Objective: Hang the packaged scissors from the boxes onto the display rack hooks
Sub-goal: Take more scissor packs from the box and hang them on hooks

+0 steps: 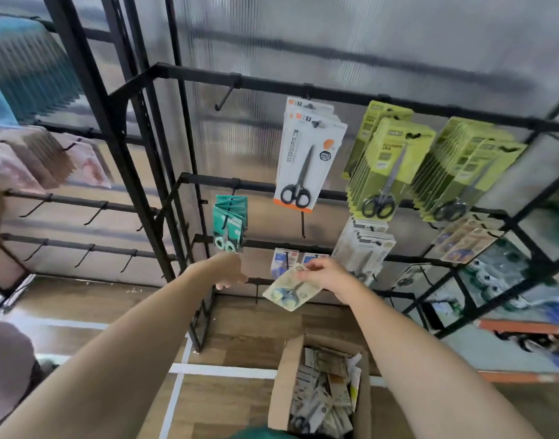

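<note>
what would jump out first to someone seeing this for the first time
The white scissors pack hanging at the centre of the black display rack, with rows of green scissors packs to its right. Below, the right hand pinches a pale scissors pack above an open cardboard box on the floor.

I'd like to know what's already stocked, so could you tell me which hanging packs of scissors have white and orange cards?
The white and orange packs hang from the top bar, left of the two green bunches; the small teal packs hang lower left.
</note>
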`<state>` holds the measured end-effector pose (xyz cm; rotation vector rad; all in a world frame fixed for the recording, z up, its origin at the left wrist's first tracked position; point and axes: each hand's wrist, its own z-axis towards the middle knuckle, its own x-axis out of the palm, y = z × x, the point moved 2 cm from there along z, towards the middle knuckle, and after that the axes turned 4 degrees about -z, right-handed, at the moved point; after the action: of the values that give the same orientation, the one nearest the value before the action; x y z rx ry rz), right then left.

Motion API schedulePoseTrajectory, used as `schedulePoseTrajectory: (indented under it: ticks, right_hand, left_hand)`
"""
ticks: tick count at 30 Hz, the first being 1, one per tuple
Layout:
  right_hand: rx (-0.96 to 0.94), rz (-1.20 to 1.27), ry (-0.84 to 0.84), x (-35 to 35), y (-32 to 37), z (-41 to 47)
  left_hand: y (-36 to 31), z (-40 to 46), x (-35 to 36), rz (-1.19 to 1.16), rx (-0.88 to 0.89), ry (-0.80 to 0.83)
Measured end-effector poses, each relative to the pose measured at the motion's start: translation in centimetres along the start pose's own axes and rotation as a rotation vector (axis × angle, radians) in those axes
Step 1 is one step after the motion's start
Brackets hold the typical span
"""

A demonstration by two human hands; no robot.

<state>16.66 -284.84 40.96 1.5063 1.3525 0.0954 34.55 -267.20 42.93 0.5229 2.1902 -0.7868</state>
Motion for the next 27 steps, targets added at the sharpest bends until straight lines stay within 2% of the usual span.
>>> schedulePoseTrajectory:
  ticks: [4, 7, 12, 16, 19, 23, 27]
  right_hand:
    - [-0.009, 0.180, -0.117, -1.3, -0.9, -1.0]
    - [0.033, 0.282, -0.065, -1.6, -1.2, -1.6]
    - [0.005, 0.255, -0.146, -2.7, -1.6, -2.4]
    - [-0.001, 0.297, -0.275, -4.3, -2.8, -3.7]
    - [-0.007, 0.300, -0.286, -4.4, -4.5, -4.8]
    - [-0.048, 0.321, -0.308, -4.3, -6.9, -6.0]
    - [-0.024, 0.355, -0.314, -5.0, -9.5, -6.5]
  left_hand:
    - [-3.3, 0.1, 0.6, 0.048, 0.136, -0.041]
    - [-6.4, 0.2, 1.0, 0.092, 0.250, -0.045]
    - [-9.6, 0.9, 1.9, 0.182, 0.301, -0.035]
    - [-12.1, 1.1, 1.9, 0.192, 0.442, -0.048]
    - [-13.5, 1.5, 2.4, 0.122, 0.507, 0.011]
    - [-16.1, 2.0, 4.0, 0.213, 0.593, 0.059]
    - [-18.3, 2.9, 6.6, 0.253, 0.556, 0.093]
